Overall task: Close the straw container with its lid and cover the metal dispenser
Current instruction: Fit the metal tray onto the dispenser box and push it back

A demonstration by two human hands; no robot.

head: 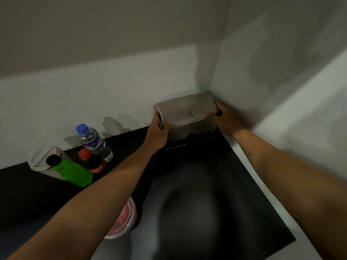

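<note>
The metal cover (pixel 185 109) sits on the dispenser (pixel 191 131) in the counter's corner, gripped at its ends by the left hand (pixel 158 135) and right hand (pixel 224 119); under the left forearm the straw container (pixel 123 220) looks lidded, so little seems left

3 bottles (pixel 94 142) stand beside a lidded cup (pixel 42 159).

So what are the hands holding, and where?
The metal cover, one hand at each end: left hand on its left end, right hand on its right end.
</note>
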